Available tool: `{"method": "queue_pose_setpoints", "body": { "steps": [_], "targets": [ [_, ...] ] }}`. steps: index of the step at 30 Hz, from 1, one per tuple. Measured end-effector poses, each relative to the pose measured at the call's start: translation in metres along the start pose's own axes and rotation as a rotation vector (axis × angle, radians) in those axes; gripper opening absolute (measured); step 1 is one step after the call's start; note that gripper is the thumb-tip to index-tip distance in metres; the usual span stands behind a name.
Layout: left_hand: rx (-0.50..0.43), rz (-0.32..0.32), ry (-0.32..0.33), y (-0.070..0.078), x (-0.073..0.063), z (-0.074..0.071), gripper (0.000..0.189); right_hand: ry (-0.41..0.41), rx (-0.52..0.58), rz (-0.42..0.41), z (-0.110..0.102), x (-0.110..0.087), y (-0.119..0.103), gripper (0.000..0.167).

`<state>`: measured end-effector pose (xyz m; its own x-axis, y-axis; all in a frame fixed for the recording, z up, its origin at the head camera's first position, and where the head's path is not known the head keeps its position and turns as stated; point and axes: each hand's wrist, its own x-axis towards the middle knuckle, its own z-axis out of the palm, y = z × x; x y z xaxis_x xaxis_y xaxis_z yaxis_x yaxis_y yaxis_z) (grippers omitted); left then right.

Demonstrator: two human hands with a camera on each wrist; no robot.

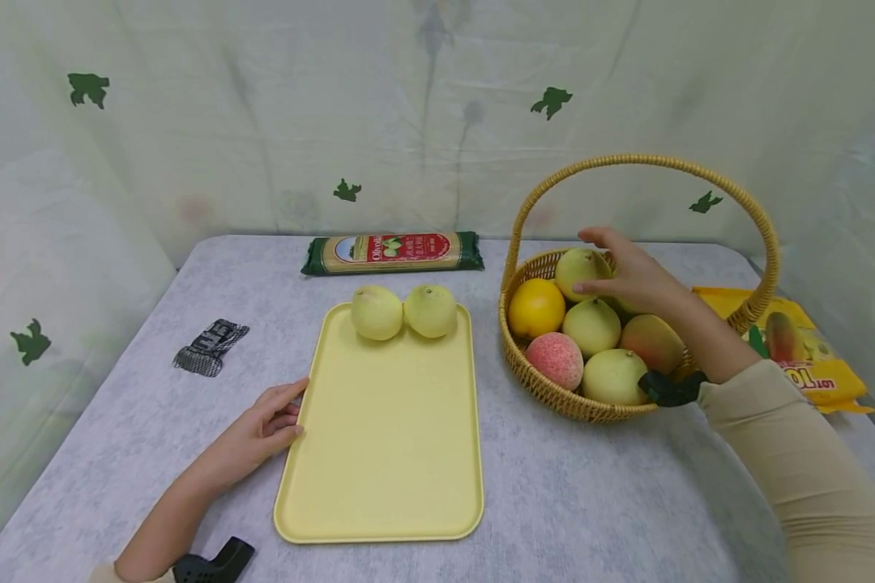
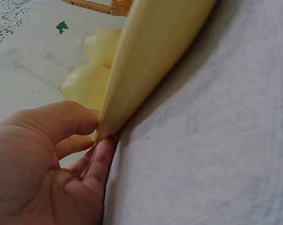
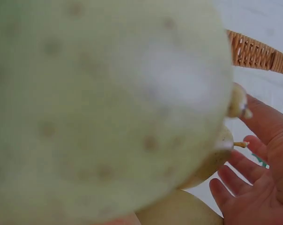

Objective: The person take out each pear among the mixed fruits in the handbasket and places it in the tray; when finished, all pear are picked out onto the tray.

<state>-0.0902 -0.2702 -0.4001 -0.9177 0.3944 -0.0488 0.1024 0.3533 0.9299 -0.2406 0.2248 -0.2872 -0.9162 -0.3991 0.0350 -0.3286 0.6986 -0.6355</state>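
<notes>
My left hand (image 1: pixel 258 433) pinches the left rim of a pale yellow tray (image 1: pixel 386 453); in the left wrist view the tray's edge (image 2: pixel 114 105) lies between thumb and fingers. Two round yellow-green pears (image 1: pixel 377 312) (image 1: pixel 431 311) sit side by side at the tray's far end. Over the wicker basket (image 1: pixel 554 398), my right hand (image 1: pixel 638 279) reaches with spread fingers around a pear (image 1: pixel 574 269) at the back. In the right wrist view those fingers (image 3: pixel 244 171) are apart, and a blurred near pear (image 3: pixel 108 108) hides much.
The basket, with a tall arched handle (image 1: pixel 642 159), also holds an orange (image 1: pixel 536 308), a peach (image 1: pixel 555 360), a mango (image 1: pixel 652 344) and more pears. A pasta packet (image 1: pixel 394 253) lies behind the tray, a dark crumpled item (image 1: pixel 210 346) left, a yellow bag (image 1: pixel 809 348) right.
</notes>
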Motion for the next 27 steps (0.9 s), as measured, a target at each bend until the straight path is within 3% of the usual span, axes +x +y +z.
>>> {"method": "queue_pose_setpoints", "body": {
  "steps": [10, 27],
  "targets": [
    [0.007, 0.011, 0.001, -0.0019, 0.0005, 0.001, 0.064, -0.033, -0.073, -0.004, 0.003, 0.0052, 0.0018, 0.068],
    [0.0, -0.001, 0.008, -0.0054, -0.0003, -0.0008, 0.064, 0.001, -0.033, 0.088, 0.0097, 0.0102, 0.0054, 0.057]
  ]
}}
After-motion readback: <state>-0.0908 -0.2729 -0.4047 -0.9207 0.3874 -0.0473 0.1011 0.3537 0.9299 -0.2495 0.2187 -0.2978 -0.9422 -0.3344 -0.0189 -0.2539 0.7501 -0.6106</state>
